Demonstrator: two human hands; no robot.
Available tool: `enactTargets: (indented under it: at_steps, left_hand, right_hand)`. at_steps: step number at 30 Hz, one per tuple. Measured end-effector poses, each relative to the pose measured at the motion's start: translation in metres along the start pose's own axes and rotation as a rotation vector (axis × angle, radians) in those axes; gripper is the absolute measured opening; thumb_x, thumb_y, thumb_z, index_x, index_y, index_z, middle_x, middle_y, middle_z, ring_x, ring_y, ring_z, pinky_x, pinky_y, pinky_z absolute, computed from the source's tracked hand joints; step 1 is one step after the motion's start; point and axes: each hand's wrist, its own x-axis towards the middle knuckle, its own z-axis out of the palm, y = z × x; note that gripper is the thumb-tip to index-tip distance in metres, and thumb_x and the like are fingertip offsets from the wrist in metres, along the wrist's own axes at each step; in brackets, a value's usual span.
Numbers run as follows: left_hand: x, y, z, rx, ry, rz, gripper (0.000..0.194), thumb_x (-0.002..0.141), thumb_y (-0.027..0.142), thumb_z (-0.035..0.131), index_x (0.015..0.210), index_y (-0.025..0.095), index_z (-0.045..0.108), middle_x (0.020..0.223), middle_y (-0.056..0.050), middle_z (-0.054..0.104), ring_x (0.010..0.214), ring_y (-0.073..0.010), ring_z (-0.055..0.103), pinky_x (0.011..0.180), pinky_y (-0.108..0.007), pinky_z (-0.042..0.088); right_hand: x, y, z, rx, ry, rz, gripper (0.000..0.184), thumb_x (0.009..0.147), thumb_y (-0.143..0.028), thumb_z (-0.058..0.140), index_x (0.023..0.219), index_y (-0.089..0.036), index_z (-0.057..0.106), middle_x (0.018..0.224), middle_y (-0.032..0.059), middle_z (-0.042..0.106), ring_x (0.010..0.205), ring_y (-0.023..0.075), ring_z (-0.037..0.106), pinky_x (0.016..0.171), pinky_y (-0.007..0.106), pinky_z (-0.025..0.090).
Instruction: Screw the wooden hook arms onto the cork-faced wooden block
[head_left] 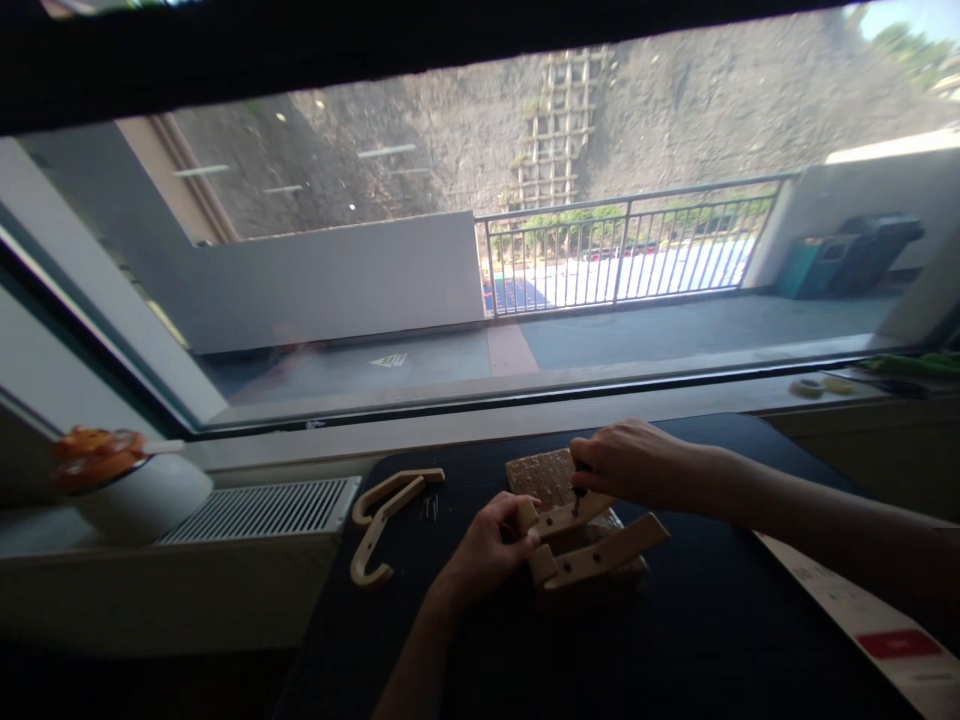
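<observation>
Pale wood forms a drilled hook [556, 520] lying on a rough brown block [536, 470], its curled end held between the thumb and fingers of the left hand [491, 545], its straight shank running rightward beneath the right hand [619, 460]. That hand is closed around a dark screwdriver [578, 498], which points down at the shank; a second wooden hook [604, 562] lies alongside, nearer the viewer. Left of both hands, two loose hooks [367, 552] and some screws [430, 509] rest on the black table [720, 620].
</observation>
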Motion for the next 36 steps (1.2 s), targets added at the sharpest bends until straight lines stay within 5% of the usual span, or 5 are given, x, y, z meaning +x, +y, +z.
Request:
enactTargets:
  at_steps: [10, 19, 36]
  left_hand:
    - [0.001, -0.001, 0.001, 0.001, 0.023, -0.005, 0.036, 0.077, 0.021, 0.062, 0.112, 0.017, 0.062, 0.101, -0.005, 0.06, 0.086, -0.0174, 0.055, 0.077, -0.028, 0.046]
    - [0.0, 0.002, 0.001, 0.011, 0.023, -0.017, 0.034, 0.077, 0.022, 0.061, 0.11, 0.016, 0.062, 0.099, -0.005, 0.06, 0.087, -0.0174, 0.055, 0.077, -0.028, 0.045]
    - [0.0, -0.001, 0.002, -0.012, 0.014, -0.008, 0.034, 0.078, 0.02, 0.06, 0.112, 0.018, 0.062, 0.1, -0.005, 0.059, 0.087, -0.0171, 0.055, 0.076, -0.027, 0.045]
  right_hand:
    - [0.0, -0.003, -0.01, -0.003, 0.0, 0.008, 0.022, 0.087, -0.033, 0.05, 0.086, -0.016, 0.063, 0.074, 0.0082, 0.068, 0.064, 0.0206, 0.064, 0.05, 0.026, 0.03]
    - [-0.007, 0.003, -0.013, 0.109, -0.042, -0.109, 0.015, 0.082, -0.017, 0.049, 0.08, -0.019, 0.064, 0.077, 0.0035, 0.067, 0.064, 0.0155, 0.061, 0.052, 0.025, 0.031]
    - [-0.001, -0.003, 0.003, -0.064, 0.034, 0.034, 0.027, 0.092, -0.03, 0.044, 0.08, -0.013, 0.062, 0.068, 0.0089, 0.068, 0.059, 0.0207, 0.064, 0.047, 0.026, 0.027]
